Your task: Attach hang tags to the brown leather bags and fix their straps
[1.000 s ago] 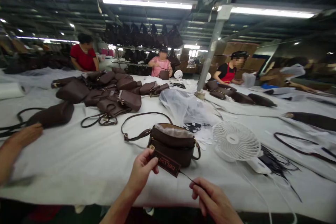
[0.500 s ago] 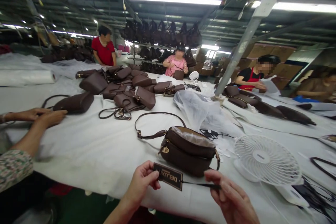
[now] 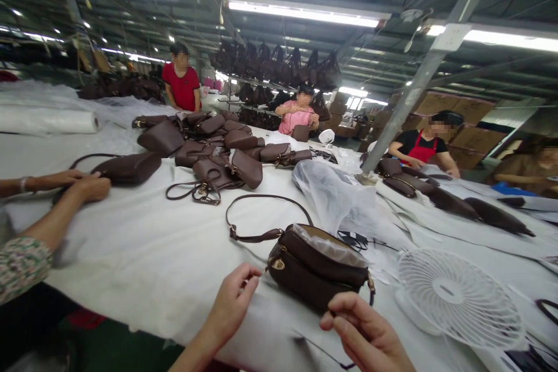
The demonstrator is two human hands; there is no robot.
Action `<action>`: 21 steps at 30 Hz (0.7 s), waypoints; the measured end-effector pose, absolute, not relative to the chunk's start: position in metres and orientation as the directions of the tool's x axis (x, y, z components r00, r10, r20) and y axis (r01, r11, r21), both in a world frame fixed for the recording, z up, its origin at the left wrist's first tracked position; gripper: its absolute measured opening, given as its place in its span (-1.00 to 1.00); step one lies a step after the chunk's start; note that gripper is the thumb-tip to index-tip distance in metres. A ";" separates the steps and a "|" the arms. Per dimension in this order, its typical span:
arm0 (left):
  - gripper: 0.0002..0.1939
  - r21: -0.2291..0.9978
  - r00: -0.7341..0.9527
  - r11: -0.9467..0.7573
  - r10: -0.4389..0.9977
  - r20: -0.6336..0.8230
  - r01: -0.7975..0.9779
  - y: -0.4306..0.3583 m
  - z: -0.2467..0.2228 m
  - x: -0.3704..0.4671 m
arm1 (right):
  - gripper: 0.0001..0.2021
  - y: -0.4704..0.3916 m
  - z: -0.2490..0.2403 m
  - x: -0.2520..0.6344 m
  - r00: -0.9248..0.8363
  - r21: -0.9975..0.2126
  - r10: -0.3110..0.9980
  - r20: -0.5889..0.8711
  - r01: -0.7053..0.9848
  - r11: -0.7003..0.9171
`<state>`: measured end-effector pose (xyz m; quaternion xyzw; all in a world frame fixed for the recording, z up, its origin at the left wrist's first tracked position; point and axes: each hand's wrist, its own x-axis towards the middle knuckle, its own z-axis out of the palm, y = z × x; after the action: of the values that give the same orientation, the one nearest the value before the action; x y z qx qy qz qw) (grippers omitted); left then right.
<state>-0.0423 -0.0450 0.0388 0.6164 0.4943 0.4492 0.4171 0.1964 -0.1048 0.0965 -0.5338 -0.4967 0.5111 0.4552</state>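
Observation:
A dark brown handbag (image 3: 314,279) lies on the white table, its top open with clear plastic inside and a gold badge at its left front. My left hand (image 3: 233,302) is closed at the bag's left end, fingertips on a small zipper pull (image 3: 265,270). In front of the bag, my right hand (image 3: 361,328) pinches a black cord. Below and left of that hand hangs the dark tag (image 3: 300,337), blurred and nearly edge-on. The bag's strap (image 3: 270,197) loops behind it on the table.
A white fan (image 3: 449,290) stands at the right, near a metal post (image 3: 405,93). Behind the bag are crumpled plastic (image 3: 322,186) and a pile of brown bags (image 3: 218,151). Another person's hands (image 3: 87,183) hold a bag at the left. Several people work beyond.
My left hand has let go of the tag and moved to the bag's zipper pull. The tag now hangs lower from its cord. The view has shifted slightly.

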 end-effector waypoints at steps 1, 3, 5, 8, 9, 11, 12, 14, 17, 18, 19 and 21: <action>-0.77 0.927 0.097 -0.223 0.974 0.203 0.302 -0.036 0.046 -0.044 | -0.54 -0.102 0.099 0.195 -0.015 -0.991 0.995 -0.096 0.091 -0.094; -0.74 0.869 0.130 -0.290 0.957 0.259 0.401 -0.020 0.056 -0.044 | -0.49 -0.095 0.103 0.194 -0.027 -0.983 0.996 -0.087 0.162 -0.081; -0.72 0.844 0.178 -0.290 0.956 0.233 0.452 -0.007 0.060 -0.040 | -0.56 -0.086 0.108 0.193 -0.094 -0.964 0.994 -0.059 0.262 -0.032; -0.69 0.883 0.222 -0.278 0.953 0.205 0.378 0.005 0.055 -0.030 | -0.63 -0.073 0.118 0.193 -0.206 -0.921 0.977 -0.044 0.387 0.040; -0.64 0.908 0.233 -0.284 0.948 0.217 0.309 0.008 0.052 -0.025 | -0.64 -0.069 0.122 0.193 -0.220 -0.905 0.975 -0.041 0.422 0.057; -0.56 0.953 0.268 -0.272 0.936 0.229 0.133 0.014 0.045 -0.016 | -0.69 -0.059 0.131 0.190 -0.215 -0.860 0.977 -0.004 0.499 0.106; -0.55 0.968 0.277 -0.245 0.934 0.224 0.044 0.017 0.043 -0.012 | -0.72 -0.055 0.135 0.187 -0.221 -0.830 0.975 0.028 0.539 0.146; -0.57 0.981 0.264 -0.158 0.947 0.183 -0.112 0.023 0.041 -0.006 | -0.78 -0.048 0.144 0.181 -0.255 -0.764 0.960 0.115 0.595 0.250; -0.57 0.948 0.231 -0.016 0.969 0.093 -0.318 0.030 0.042 0.000 | -0.83 -0.041 0.155 0.171 -0.344 -0.688 0.910 0.231 0.604 0.403; -0.56 0.930 0.216 0.019 0.974 0.065 -0.366 0.032 0.044 0.001 | -0.84 -0.039 0.157 0.167 -0.370 -0.667 0.893 0.258 0.601 0.442; -0.55 0.917 0.198 0.043 0.979 0.039 -0.397 0.034 0.045 0.003 | -0.85 -0.037 0.158 0.164 -0.390 -0.649 0.878 0.276 0.599 0.470; -0.56 0.907 0.155 0.068 0.988 -0.003 -0.415 0.038 0.048 0.005 | -0.83 -0.034 0.156 0.157 -0.412 -0.620 0.863 0.294 0.605 0.500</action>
<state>0.0050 0.0380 0.0481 0.4081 0.3508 0.5470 0.6412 0.1568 -0.0338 0.1557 -0.4516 -0.8122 0.2148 0.3004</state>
